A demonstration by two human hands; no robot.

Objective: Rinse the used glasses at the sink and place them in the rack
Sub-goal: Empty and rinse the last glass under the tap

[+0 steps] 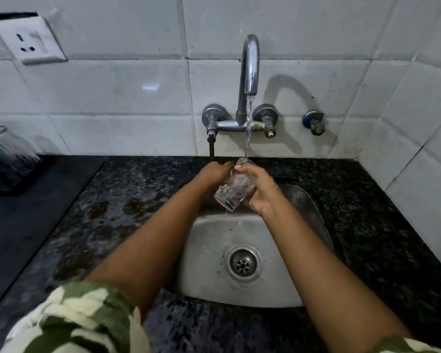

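Both hands, left hand (218, 174) and right hand (261, 191), close their grip around the wet glass (233, 189) under the tap (250, 70) at 12 o'clock; slick, it could slip into the sink (209, 250) and crack.

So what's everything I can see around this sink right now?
glass: one, clear, tilted under the running water, above the sink
tap: one, chrome, on the wall, water flowing
valve: one, blue-capped, on the wall right of the tap
sink: one, steel, set into the counter, with a drain
counter: one, dark speckled stone, wet patches on its left part
socket: one, white, on the tiles upper left
jar-like clear thing: one, far left, blurred
left hand: on the glass's left side
right hand: wrapped around the glass
sleeves: green and cream pattern
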